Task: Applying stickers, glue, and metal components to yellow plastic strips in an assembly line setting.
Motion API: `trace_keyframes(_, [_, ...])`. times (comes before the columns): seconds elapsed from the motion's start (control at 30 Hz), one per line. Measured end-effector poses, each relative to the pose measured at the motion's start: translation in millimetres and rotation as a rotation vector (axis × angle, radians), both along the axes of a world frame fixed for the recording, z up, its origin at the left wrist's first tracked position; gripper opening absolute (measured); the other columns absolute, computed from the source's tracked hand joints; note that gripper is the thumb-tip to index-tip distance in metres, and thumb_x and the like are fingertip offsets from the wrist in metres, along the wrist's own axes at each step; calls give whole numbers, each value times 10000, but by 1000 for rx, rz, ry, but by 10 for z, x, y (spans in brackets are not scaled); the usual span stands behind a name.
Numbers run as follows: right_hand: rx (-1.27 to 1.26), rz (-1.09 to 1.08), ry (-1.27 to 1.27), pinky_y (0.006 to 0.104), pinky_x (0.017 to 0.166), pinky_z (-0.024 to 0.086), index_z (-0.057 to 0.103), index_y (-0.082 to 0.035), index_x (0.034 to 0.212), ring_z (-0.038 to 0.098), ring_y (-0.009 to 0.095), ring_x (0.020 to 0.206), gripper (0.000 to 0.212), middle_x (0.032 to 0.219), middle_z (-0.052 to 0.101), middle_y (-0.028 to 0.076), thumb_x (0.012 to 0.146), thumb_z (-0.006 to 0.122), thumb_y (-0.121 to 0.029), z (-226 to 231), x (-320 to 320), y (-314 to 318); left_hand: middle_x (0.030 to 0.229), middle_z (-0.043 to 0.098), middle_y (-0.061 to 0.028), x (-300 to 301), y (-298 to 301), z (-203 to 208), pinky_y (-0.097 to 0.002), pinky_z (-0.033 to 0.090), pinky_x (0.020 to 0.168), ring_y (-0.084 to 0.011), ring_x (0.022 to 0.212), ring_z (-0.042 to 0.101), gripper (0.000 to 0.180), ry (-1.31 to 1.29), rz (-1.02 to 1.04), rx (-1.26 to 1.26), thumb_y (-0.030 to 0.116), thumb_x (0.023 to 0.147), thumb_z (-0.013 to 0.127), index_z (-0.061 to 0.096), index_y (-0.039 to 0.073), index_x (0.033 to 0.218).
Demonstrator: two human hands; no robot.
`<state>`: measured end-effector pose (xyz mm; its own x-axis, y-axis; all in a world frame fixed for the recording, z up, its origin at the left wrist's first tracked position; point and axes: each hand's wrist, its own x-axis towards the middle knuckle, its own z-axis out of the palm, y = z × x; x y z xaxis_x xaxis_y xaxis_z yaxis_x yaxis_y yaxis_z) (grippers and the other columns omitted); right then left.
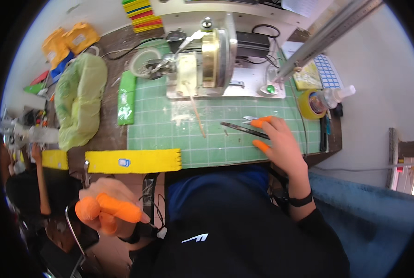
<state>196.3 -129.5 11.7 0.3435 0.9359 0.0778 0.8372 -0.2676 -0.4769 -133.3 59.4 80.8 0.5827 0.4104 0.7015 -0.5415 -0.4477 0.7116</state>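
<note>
My right hand (283,146) is over the right part of a green cutting mat (165,134), with orange finger covers on thumb and forefinger. Its fingers are spread on either side of the rear end of black tweezers (244,129). A small pointed metal blade (249,118) lies by the forefinger. Off the mat's near left corner, my left hand (112,208) is raised with orange-covered fingers curled in; whatever they hold is hidden. The nearest thing to it is a yellow strip (133,161) along the table's front edge. A thin wooden stick (197,113) slopes down from the machine onto the mat.
A machine with a brass-coloured wheel (210,60) stands at the back. Left are a bag-lined container (82,99), a green packet (127,99) and a tape roll (144,60). Right are yellow tape (311,104), a pump bottle (337,95) and a slanted metal post (327,37). Another person's arm (41,180) shows far left.
</note>
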Motion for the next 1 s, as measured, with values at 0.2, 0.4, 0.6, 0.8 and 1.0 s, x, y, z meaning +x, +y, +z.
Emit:
trace_keyframes(0.2, [-34, 46, 30, 419, 920, 503, 716, -70, 1057, 580, 313, 1042, 275, 1069, 633, 84, 793, 752, 0, -127, 83, 172, 790, 694, -255, -85, -209, -217, -342, 541, 496, -281, 569, 661, 335, 62, 196, -257, 146, 1061, 467, 500, 133, 1394])
trace_keyframes(0.4, [-29, -1, 33, 395, 873, 523, 735, -69, 1024, 592, 295, 977, 206, 990, 643, 76, 821, 735, -33, -77, 215, 137, 778, 691, -220, 142, -136, -351, -357, 530, 557, -300, 604, 666, 336, 139, 255, -262, 143, 948, 684, 551, 18, 1229])
trace_keyframes(0.6, [118, 42, 151, 417, 724, 515, 736, -48, 1029, 620, 310, 781, 186, 815, 648, 107, 868, 767, -137, 53, 327, 28, 783, 678, -207, 539, -207, -275, -355, 547, 549, -317, 600, 678, 261, 256, 109, -329, 156, 945, 688, 574, -5, 1117])
trace_keyframes(0.8, [60, 185, 329, 396, 680, 522, 737, -12, 1057, 647, 332, 725, 213, 859, 707, 125, 968, 677, -196, 336, 553, -211, 806, 689, -223, 817, -385, -371, -355, 523, 571, -281, 578, 623, 322, 283, 8, -401, 151, 1028, 517, 559, 77, 1338])
trace_keyframes(1.0, [344, 129, 582, 367, 745, 585, 730, 52, 1016, 743, 298, 828, 224, 987, 763, 176, 983, 652, -155, 738, 870, -571, 896, 732, -202, 1092, -419, -341, -421, 567, 718, -341, 772, 710, 226, 412, -63, -504, 174, 936, 706, 706, 3, 1084])
